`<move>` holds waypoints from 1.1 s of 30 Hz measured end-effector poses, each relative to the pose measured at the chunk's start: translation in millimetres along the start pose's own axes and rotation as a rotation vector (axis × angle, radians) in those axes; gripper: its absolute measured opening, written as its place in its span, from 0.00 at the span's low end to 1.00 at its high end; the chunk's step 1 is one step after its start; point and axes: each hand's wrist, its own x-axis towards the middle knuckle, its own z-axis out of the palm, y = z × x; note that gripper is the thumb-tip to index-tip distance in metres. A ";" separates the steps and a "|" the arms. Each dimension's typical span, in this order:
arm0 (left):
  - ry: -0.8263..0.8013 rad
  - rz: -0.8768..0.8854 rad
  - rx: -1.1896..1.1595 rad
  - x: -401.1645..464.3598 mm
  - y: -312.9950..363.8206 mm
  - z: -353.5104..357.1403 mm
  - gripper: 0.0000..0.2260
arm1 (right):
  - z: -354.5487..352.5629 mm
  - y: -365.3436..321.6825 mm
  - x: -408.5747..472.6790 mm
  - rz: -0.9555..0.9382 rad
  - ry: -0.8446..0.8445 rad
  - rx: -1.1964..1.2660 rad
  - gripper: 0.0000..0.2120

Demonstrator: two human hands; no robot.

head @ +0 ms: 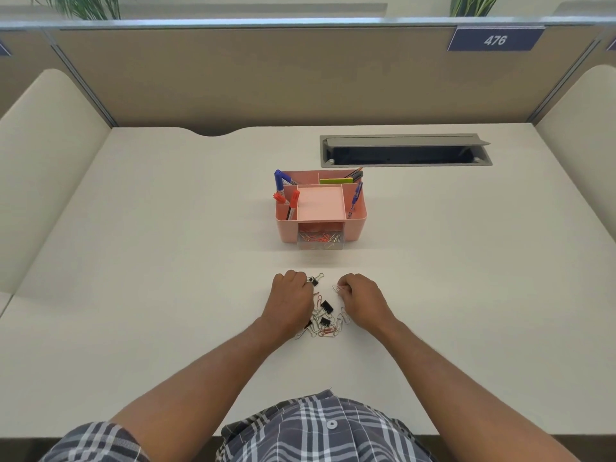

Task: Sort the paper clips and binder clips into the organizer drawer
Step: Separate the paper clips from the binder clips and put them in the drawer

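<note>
1. The loose pile of paper clips (328, 323) and black binder clips (327, 306) lies on the white desk (166, 261), well in front of the pink organizer (320, 208), on the person's side of it.
2. One binder clip (315, 279) with silver handles sits at the far edge of the pile, nearest the organizer, touching the fingertips of the left hand (292, 296).
3. The left hand is curled knuckles-up over the left part of the pile; its fingers bend down onto the clips, but I cannot tell whether they hold anything.
4. The right hand (363, 300) is also curled, on the pile's right side, with its fingertips pinching a few wire paper clips (338, 288), silver and red.
5. The organizer's clear drawer (320, 241) stands pulled out from its front wall, facing the pile, and already contains mixed paper clips, some orange-red, some silver, some yellowish.
6. Above the drawer, the organizer's middle compartment is a shallow pink tray; red-capped markers (293, 203) and a blue-capped one (279, 180) stand in the left compartments, and pens (356, 193) lean at its right side.
7. Behind the organizer and to its right, a grey cable hatch (405, 150) is set into the desk with its lid raised.
8. Farther behind, a beige partition (266, 78) carries a blue tag reading 476 (495, 40).
</note>
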 end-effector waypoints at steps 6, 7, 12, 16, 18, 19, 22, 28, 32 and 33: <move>0.195 -0.102 -0.174 4.3 -6.8 -13.5 0.05 | -17.5 -10.6 1.7 0.001 0.115 0.207 0.06; 0.237 -0.120 -0.208 8.9 -8.8 -20.7 0.06 | -23.6 -16.5 3.6 -0.018 0.169 0.251 0.05; 0.357 -0.183 -0.331 46.6 -21.1 -57.7 0.10 | -57.6 -52.3 31.2 -0.115 0.336 0.319 0.03; 0.324 -0.152 -0.281 68.6 -27.3 -70.8 0.10 | -68.9 -70.6 58.3 -0.159 0.311 0.153 0.04; 0.307 -0.140 -0.300 73.4 -29.5 -71.1 0.10 | -69.5 -74.0 66.4 -0.134 0.257 0.094 0.06; 0.312 -0.135 -0.335 74.3 -30.7 -70.5 0.09 | -69.7 -74.4 67.8 -0.131 0.243 0.074 0.07; 0.402 -0.157 -0.522 66.2 -35.6 -65.4 0.06 | -68.7 -71.6 59.6 -0.199 0.290 0.091 0.06; 0.350 -0.338 -0.670 10.3 -42.9 -23.4 0.05 | -32.5 -43.4 14.3 -0.188 0.075 0.042 0.06; 0.174 -0.351 -0.572 -25.0 -32.1 6.9 0.09 | 5.7 -29.4 -6.0 -0.098 -0.088 -0.120 0.15; 0.152 -0.351 -0.565 -29.9 -29.0 11.5 0.09 | 12.1 -28.0 -9.1 -0.102 -0.099 -0.138 0.15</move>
